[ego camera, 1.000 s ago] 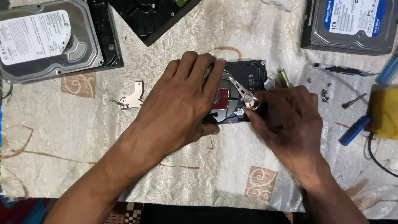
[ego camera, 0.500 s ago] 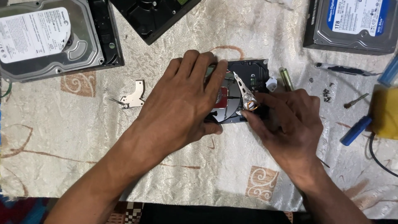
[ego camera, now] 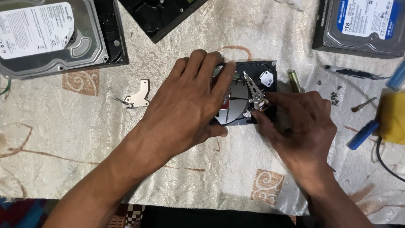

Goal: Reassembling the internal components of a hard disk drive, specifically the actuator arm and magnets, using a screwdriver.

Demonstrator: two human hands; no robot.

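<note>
I see the left hand (ego camera: 192, 101) lying flat on the open hard drive (ego camera: 247, 90). The right hand (ego camera: 301, 122) pinches its silver arm (ego camera: 253, 88), whose tip points away from me.

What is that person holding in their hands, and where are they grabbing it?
The right hand pinches the silver actuator arm at its pivot end. The left hand presses flat on the open hard drive.
</note>
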